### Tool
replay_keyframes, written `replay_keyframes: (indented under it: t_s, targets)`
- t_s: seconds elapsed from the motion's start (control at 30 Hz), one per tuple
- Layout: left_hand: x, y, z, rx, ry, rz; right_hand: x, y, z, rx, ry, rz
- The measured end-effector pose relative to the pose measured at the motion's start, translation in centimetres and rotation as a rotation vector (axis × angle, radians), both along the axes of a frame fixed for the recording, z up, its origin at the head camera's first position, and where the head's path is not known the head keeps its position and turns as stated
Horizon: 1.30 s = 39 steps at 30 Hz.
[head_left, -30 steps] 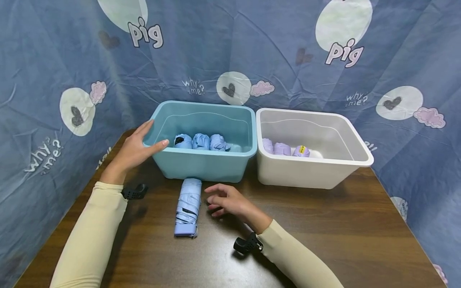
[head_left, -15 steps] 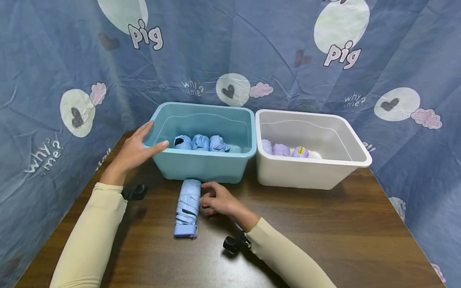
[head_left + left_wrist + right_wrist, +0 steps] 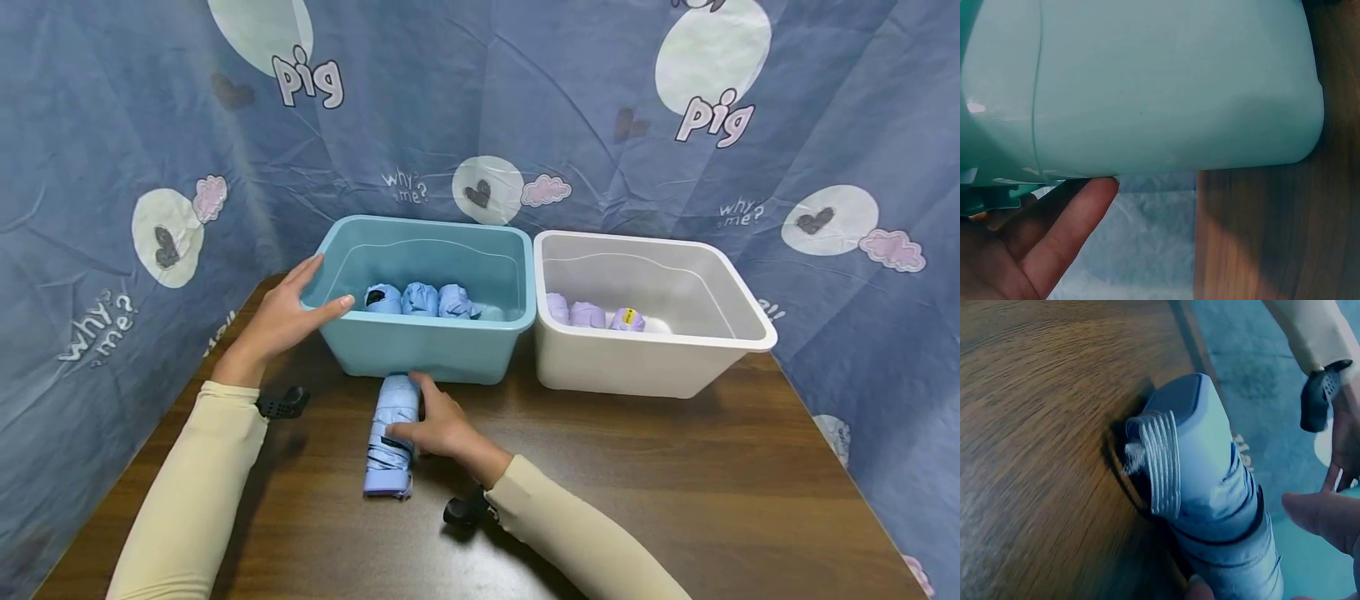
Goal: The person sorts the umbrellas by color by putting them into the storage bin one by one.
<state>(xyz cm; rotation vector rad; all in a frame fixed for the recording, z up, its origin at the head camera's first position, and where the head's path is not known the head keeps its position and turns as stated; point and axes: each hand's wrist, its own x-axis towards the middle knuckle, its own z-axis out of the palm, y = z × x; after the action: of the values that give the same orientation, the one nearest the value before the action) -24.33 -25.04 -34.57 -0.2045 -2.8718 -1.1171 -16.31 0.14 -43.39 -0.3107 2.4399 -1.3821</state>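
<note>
A light-blue folded umbrella [image 3: 388, 479] lies on the table before the teal bin [image 3: 427, 346]. Its flat handle end with a ribbed wrist strap [image 3: 1161, 464] fills the right wrist view. My right hand [image 3: 442, 421] straddles the umbrella from the right, thumb reaching across its top and a fingertip [image 3: 1199, 589] low at its other side. The thumb [image 3: 1322, 515] stands spread from the umbrella in the right wrist view. My left hand [image 3: 281, 317] rests at the bin's left corner, thumb over the front rim, straight fingers along the side; one finger [image 3: 1075, 228] touches the outer wall.
Inside the teal bin sit three rolled light-blue fabric bundles [image 3: 420, 300]. A white bin [image 3: 615, 367] stands close at its right, holding three lilac bundles [image 3: 587, 315], one yellow-labelled. Behind both hangs a printed blue cloth [image 3: 390, 100]. The table [image 3: 675, 500] is dark wood.
My right hand has moved left from beside the umbrella until its thumb lies across it. The left hand stays at the teal bin's corner, and the umbrella has not shifted on the table.
</note>
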Motion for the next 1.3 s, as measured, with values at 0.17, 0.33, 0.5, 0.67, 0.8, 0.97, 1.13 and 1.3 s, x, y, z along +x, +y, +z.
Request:
replay_keyframes:
  t_s: [0.17, 0.33, 0.5, 0.67, 0.8, 0.97, 1.13, 1.3]
  targets:
    - [-0.1, 0.0, -0.1, 0.005, 0.014, -0.003, 0.2, -1.3, 0.1, 0.146, 0.074, -0.027]
    - [0.0, -0.1, -0.2, 0.007, 0.007, -0.003, 0.6, -2.4, -0.1, 0.23, 0.08, -0.065]
    - [0.1, -0.3, -0.3, 0.014, 0.01, -0.002, 0.8, -3.0, 0.0, 0.229, 0.084, -0.062]
    - [0.0, -0.3, -0.2, 0.017, 0.015, 0.001, 0.9, -3.3, 0.0, 0.252, 0.121, -0.073]
    - [0.0, -0.2, -0.2, 0.015, 0.008, -0.003, 1.2, -3.7, 0.0, 0.243, 0.124, -0.093]
    - [0.3, -0.8, -0.3, 0.006, 0.013, -0.004, 1.3, -4.0, 0.1, 0.19, 0.099, -0.069]
    - [0.0, -0.6, -0.3, 0.005, 0.019, -0.022, 0.7, -3.0, 0.4, 0.18, 0.095, -0.017]
    - [-0.3, -0.4, -0.6, 0.022, 0.019, -0.013, 0.2, -1.7, 0.6, 0.136, 0.12, 0.037]
